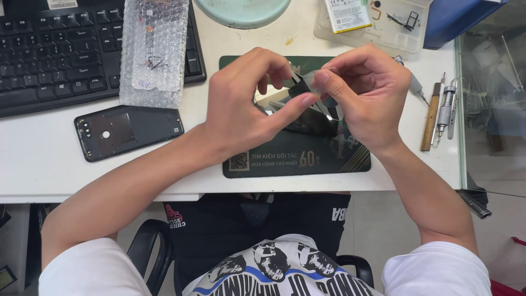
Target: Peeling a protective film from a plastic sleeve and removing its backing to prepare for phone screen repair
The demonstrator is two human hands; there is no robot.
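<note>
Small part (pixel 302 83) pinched (between both hands' fingertips).

Between my fingers I hold a small, thin phone part (pixel 304 82), dark at one end and greyish, almost see-through, at the other. It sits raised above the dark green work mat (pixel 296 159), tilted, with its dark end up toward my left hand (pixel 246 104) and its paler end running down to the right under my right hand (pixel 367 93). My left thumb and forefinger pinch the dark upper edge, while my right thumb and forefinger grip the paler strip from the other side. Much of it is hidden behind my fingers, so I cannot tell its full outline. Beneath it on the mat lies a shiny dark phone body (pixel 307 118), partly covered by my hands.
</note>
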